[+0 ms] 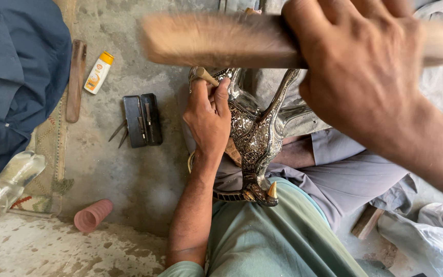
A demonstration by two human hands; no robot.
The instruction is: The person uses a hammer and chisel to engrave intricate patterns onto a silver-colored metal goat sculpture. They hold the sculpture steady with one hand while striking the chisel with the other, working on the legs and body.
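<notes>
An engraved metal bird figure (257,133), silver and black with a brass beak tip, rests across my lap. My left hand (208,115) pinches a small wooden-handled punch (205,76) against the figure's upper part. My right hand (360,66) is raised close to the camera, gripping a wooden mallet (216,40) that is blurred by motion, its head out to the left above the punch.
On the concrete floor to the left lie an open black tool case (142,120) with metal points beside it, a wooden stick (76,79), a small white and orange bottle (98,73), a pink cup (93,215), a clear plastic bottle (6,187) and dark blue cloth (16,72).
</notes>
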